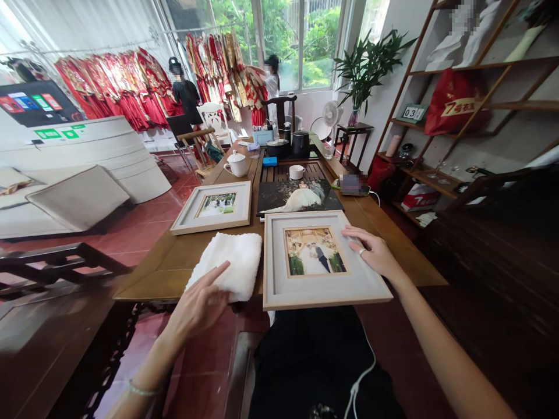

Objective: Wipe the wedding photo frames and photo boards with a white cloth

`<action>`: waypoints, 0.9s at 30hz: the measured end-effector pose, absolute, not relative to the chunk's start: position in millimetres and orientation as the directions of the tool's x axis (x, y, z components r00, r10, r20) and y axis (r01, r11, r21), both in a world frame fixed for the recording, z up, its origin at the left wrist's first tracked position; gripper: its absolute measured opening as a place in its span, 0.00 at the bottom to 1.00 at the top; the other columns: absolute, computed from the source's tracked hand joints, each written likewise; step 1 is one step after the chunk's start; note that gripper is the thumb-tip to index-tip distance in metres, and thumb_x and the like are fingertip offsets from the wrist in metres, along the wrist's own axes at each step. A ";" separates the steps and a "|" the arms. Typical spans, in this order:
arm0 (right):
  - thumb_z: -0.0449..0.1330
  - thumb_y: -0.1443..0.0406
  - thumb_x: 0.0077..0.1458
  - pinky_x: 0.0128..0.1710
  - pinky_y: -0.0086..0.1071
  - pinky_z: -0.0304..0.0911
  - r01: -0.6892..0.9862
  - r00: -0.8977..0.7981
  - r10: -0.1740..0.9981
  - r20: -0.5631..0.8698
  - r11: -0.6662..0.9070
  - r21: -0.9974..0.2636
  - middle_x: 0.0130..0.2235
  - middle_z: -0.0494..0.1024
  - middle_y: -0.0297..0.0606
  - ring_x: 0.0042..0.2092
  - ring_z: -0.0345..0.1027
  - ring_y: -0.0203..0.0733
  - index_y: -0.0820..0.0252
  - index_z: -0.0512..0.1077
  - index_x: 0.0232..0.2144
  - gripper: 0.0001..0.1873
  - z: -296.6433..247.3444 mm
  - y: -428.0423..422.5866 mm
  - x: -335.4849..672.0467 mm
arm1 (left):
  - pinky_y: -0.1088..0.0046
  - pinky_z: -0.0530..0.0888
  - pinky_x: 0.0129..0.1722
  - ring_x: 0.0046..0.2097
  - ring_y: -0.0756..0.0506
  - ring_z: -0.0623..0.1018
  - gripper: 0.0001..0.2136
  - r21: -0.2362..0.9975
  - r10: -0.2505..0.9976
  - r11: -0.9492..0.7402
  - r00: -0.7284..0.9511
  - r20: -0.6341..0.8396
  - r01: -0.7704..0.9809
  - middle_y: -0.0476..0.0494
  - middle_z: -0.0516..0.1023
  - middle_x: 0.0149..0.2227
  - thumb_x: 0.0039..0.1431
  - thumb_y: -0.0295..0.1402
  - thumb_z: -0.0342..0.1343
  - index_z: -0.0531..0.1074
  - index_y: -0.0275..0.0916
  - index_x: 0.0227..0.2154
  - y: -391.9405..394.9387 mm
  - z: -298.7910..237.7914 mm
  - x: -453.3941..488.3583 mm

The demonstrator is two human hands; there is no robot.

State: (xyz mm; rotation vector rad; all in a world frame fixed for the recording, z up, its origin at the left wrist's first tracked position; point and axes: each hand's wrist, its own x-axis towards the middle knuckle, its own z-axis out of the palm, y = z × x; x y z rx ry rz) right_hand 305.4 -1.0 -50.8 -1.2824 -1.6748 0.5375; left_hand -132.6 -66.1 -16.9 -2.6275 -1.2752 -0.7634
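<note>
A white folded cloth (233, 265) lies at the front edge of the table. My left hand (203, 305) is over its near left corner, index finger stretched across the top; the thumb is hidden. To the right of the cloth, a light wooden picture frame (273, 291) with a wedding photo rests at the table's edge, its near side jutting over my lap. My right hand (371, 253), a ring on one finger, lies on the frame's right side with fingers extended over its face. A second picture frame (186, 224) with another photo lies flat behind the cloth.
Beyond the frames lie a dark photo panel (266, 198), a white cup (296, 172), a lidded white teapot (236, 163) and a phone on a cable (354, 184). Shelves (449, 70) stand at right. Two people are near red garments (117, 87) at the back.
</note>
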 end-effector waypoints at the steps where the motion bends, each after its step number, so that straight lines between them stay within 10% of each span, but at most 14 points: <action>1: 0.57 0.64 0.54 0.62 0.47 0.55 0.511 -0.025 0.916 0.401 0.356 -0.782 0.54 0.75 0.40 0.60 0.64 0.49 0.53 0.77 0.44 0.15 -50.4 -1.3 305.4 | 0.56 0.70 0.56 0.61 0.39 0.68 0.10 0.110 0.724 -0.612 0.498 0.477 0.784 0.32 0.65 0.61 0.57 0.27 0.50 0.69 0.39 0.42 -63.4 -13.9 -128.8; 5: 0.57 0.65 0.54 0.62 0.47 0.55 0.520 -0.035 0.920 0.391 0.351 -0.779 0.54 0.75 0.40 0.60 0.63 0.48 0.53 0.76 0.44 0.16 -48.7 -2.2 305.3 | 0.43 0.58 0.61 0.66 0.34 0.55 0.35 0.073 0.857 -0.478 0.446 0.260 0.875 0.33 0.54 0.66 0.45 0.22 0.51 0.59 0.37 0.61 -47.2 -3.1 -108.8; 12: 0.56 0.66 0.54 0.62 0.47 0.55 0.507 -0.029 0.918 0.396 0.355 -0.785 0.54 0.75 0.41 0.60 0.63 0.48 0.54 0.76 0.44 0.15 -49.1 -2.4 304.0 | 0.27 0.48 0.56 0.69 0.35 0.48 0.45 0.036 0.931 -0.335 0.325 0.164 0.941 0.47 0.51 0.68 0.39 0.15 0.43 0.53 0.52 0.64 -65.3 -10.3 -97.7; 21: 0.57 0.66 0.53 0.62 0.48 0.56 0.505 -0.026 0.909 0.416 0.371 -0.779 0.53 0.76 0.40 0.59 0.64 0.49 0.53 0.77 0.44 0.16 -48.5 -3.0 303.3 | 0.45 0.56 0.62 0.69 0.35 0.47 0.45 0.231 0.924 -0.285 0.202 0.325 0.930 0.49 0.47 0.69 0.38 0.15 0.43 0.55 0.52 0.63 -92.1 -37.0 -108.6; 27: 0.57 0.66 0.53 0.61 0.47 0.57 0.503 -0.022 0.906 0.422 0.375 -0.779 0.52 0.77 0.39 0.58 0.65 0.48 0.52 0.77 0.43 0.15 -46.9 -2.9 302.2 | 0.49 0.62 0.60 0.60 0.35 0.65 0.29 0.350 0.883 -0.240 0.054 0.466 0.905 0.43 0.67 0.58 0.44 0.22 0.46 0.71 0.44 0.52 -88.3 -46.4 -107.9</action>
